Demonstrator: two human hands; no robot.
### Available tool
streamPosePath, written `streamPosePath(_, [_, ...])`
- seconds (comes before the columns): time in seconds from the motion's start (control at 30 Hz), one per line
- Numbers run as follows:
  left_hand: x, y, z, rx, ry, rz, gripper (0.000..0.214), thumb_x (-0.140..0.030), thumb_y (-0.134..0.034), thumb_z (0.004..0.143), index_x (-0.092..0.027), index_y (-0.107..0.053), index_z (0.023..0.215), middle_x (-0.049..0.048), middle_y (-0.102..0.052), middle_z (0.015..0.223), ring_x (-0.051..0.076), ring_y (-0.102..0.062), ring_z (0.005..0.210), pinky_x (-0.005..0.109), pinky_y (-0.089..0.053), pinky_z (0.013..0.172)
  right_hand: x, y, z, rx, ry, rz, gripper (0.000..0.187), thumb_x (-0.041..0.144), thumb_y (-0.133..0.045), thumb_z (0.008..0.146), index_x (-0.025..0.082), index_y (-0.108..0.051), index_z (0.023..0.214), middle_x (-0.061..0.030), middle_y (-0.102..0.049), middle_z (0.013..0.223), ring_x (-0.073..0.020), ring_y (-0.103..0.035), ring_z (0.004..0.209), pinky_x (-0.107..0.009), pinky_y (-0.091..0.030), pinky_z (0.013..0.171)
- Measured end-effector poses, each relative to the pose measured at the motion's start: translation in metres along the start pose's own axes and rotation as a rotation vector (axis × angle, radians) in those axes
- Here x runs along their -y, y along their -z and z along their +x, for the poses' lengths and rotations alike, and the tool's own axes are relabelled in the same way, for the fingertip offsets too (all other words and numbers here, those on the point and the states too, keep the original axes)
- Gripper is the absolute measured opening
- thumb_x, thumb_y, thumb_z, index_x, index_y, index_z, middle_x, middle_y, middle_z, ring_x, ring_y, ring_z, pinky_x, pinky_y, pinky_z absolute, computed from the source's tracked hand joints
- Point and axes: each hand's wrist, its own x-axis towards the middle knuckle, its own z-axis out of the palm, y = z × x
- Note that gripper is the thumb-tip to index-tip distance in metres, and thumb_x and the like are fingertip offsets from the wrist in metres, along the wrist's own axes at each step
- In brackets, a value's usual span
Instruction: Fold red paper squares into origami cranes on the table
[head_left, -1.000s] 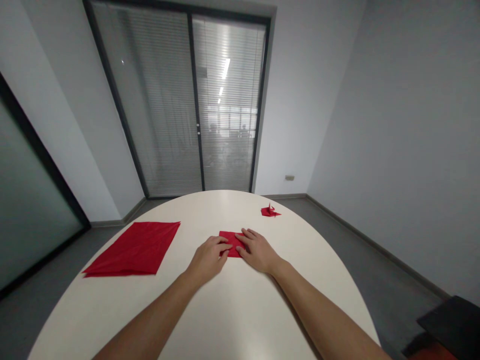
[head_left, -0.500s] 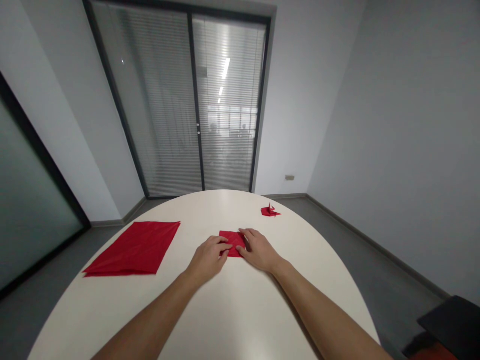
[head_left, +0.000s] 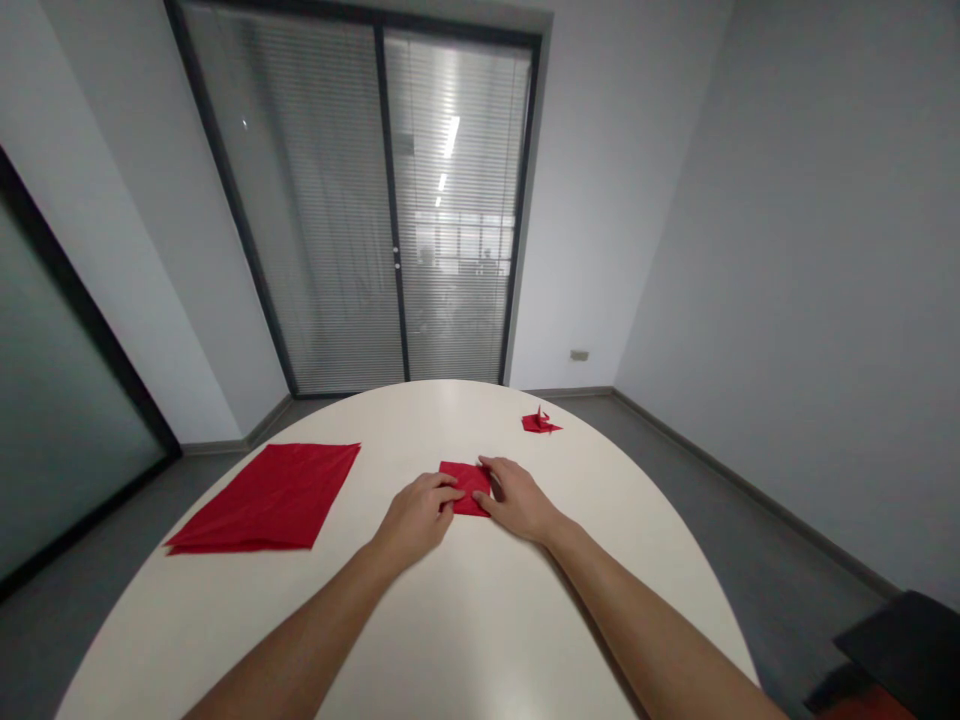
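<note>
A small folded square of red paper [head_left: 470, 481] lies flat on the white round table [head_left: 450, 620] in front of me. My left hand [head_left: 418, 510] bends over its left edge, with fingertips on top and the thumb low at the near corner; I take this as a hold on the edge. On the other side my right hand [head_left: 519, 500] touches the right edge, its thumb on the paper and its index finger stretched to the far corner, the two spread apart. Parts of both side edges are hidden under the fingers.
A larger folded red sheet [head_left: 274, 500] lies on the left of the table. Toward the far right stands a small red paper crane [head_left: 540, 422]. A black chair-like object [head_left: 904, 640] is at the lower right, beyond the table's edge.
Almost nothing differs. The left fingers and the near edge of the small paper have shifted very slightly; both hands stay in place on it.
</note>
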Motion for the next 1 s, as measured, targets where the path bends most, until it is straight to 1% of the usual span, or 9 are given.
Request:
streamPosePath(0.13, [0.0,0.0,0.0,0.004,0.007,-0.001,0.04,-0.008,-0.052,0.087,-0.026,-0.076,0.113,0.0036,-0.069,0.124,0.022,-0.062,0.115,0.037,-0.049,0.104,0.001,0.001,0.001,0.006,0.028,-0.003,0.042,0.032,-0.064,0.089,0.013,-0.066,0.126,-0.0162,-0.067,0.122,-0.0272,-0.061,0.115,-0.04,-0.045,0.104])
streamPosePath(0.2, [0.0,-0.001,0.0,0.004,0.007,0.002,0.04,-0.008,-0.052,0.087,-0.027,-0.076,0.113,0.0036,-0.069,0.124,0.022,-0.062,0.115,0.037,-0.049,0.104,0.002,0.001,0.001,0.005,0.035,-0.007,0.038,0.032,-0.063,0.089,0.014,-0.068,0.123,-0.0152,-0.067,0.121,-0.0264,-0.061,0.114,-0.039,-0.045,0.103])
streamPosePath(0.5, [-0.001,-0.003,0.001,-0.018,0.016,-0.002,0.035,-0.013,-0.051,0.092,-0.024,-0.075,0.114,0.0055,-0.069,0.124,0.022,-0.061,0.112,0.038,-0.049,0.103,0.002,0.005,-0.001,0.001,0.08,-0.019,0.035,0.031,-0.062,0.091,0.017,-0.07,0.122,-0.0133,-0.067,0.121,-0.0244,-0.061,0.112,-0.038,-0.045,0.103])
streamPosePath(0.63, [-0.001,0.0,0.002,-0.024,-0.021,-0.005,0.038,-0.009,-0.049,0.09,-0.023,-0.074,0.115,0.0055,-0.071,0.119,0.023,-0.06,0.11,0.039,-0.049,0.101,0.003,0.005,-0.002,0.005,0.076,-0.044,0.037,0.032,-0.061,0.092,0.018,-0.068,0.126,-0.0132,-0.066,0.124,-0.0252,-0.06,0.115,-0.039,-0.044,0.105])
streamPosePath(0.73, [-0.003,0.004,0.002,-0.009,-0.039,-0.004,0.04,-0.006,-0.048,0.089,-0.022,-0.074,0.114,0.0058,-0.072,0.112,0.023,-0.06,0.106,0.039,-0.049,0.1,0.003,0.004,-0.002,-0.024,0.062,-0.063,0.039,0.028,-0.061,0.091,0.018,-0.065,0.129,-0.0135,-0.064,0.128,-0.0256,-0.057,0.12,-0.04,-0.042,0.107])
streamPosePath(0.8, [-0.004,0.006,0.002,0.007,-0.038,-0.001,0.04,-0.005,-0.048,0.087,-0.022,-0.075,0.112,0.0062,-0.072,0.107,0.023,-0.06,0.103,0.039,-0.049,0.097,0.003,0.003,-0.001,-0.054,0.055,-0.072,0.034,0.023,-0.061,0.091,0.018,-0.067,0.124,-0.0128,-0.064,0.128,-0.0251,-0.056,0.12,-0.04,-0.042,0.107])
streamPosePath(0.9, [-0.005,0.007,0.003,0.026,-0.046,-0.008,0.042,-0.003,-0.048,0.085,-0.022,-0.075,0.11,0.0063,-0.07,0.104,0.024,-0.06,0.1,0.039,-0.049,0.096,0.003,0.004,0.0,-0.058,0.055,-0.081,0.021,0.019,-0.059,0.092,0.02,-0.073,0.107,-0.0105,-0.066,0.121,-0.0236,-0.058,0.113,-0.038,-0.044,0.102])
streamPosePath(1.0, [-0.005,0.006,0.003,0.035,-0.082,-0.029,0.042,-0.002,-0.047,0.083,-0.022,-0.076,0.106,0.0069,-0.068,0.101,0.023,-0.059,0.102,0.039,-0.048,0.097,0.005,0.007,0.002,-0.019,0.064,-0.092,0.021,0.017,-0.057,0.093,0.021,-0.076,0.1,-0.0085,-0.069,0.109,-0.0226,-0.059,0.104,-0.037,-0.044,0.096])
